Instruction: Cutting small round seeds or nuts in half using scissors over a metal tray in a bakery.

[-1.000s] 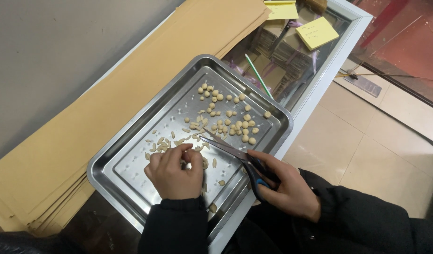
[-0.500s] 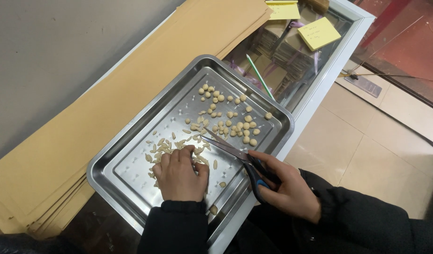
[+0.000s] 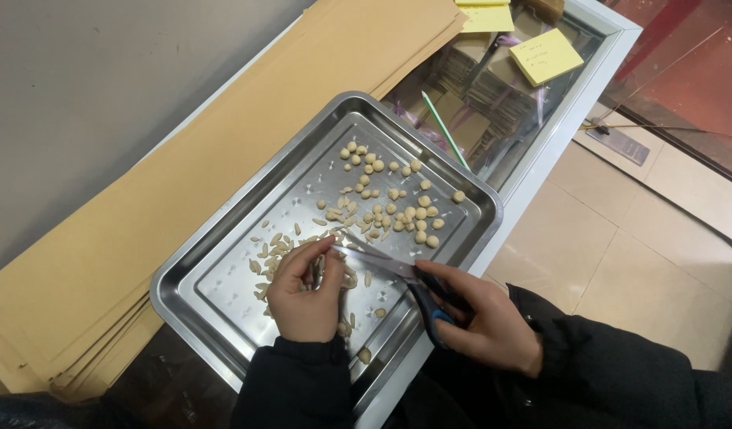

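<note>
A steel tray (image 3: 223, 262) lies in front of me on a glass-topped counter. Whole round pale nuts (image 3: 398, 206) are scattered in its far right half, and cut sliver pieces (image 3: 271, 254) lie in a patch toward the middle. My left hand (image 3: 302, 294) rests over the slivers, its fingertips pinching a small piece at the scissor blades. My right hand (image 3: 481, 326) grips the dark, blue-trimmed handles of a pair of scissors (image 3: 382, 266), whose blades point left toward my left fingertips.
A stack of tan paper sheets (image 3: 183, 159) lies left of the tray along a grey wall. Yellow sticky notes (image 3: 545, 56) and a green straw (image 3: 444, 131) lie on the glass counter top behind the tray. Tiled floor (image 3: 620, 254) is on the right.
My left hand has shifted slightly right and up, bringing its fingertips to the scissor blades. The right hand and scissors have stayed nearly in place.
</note>
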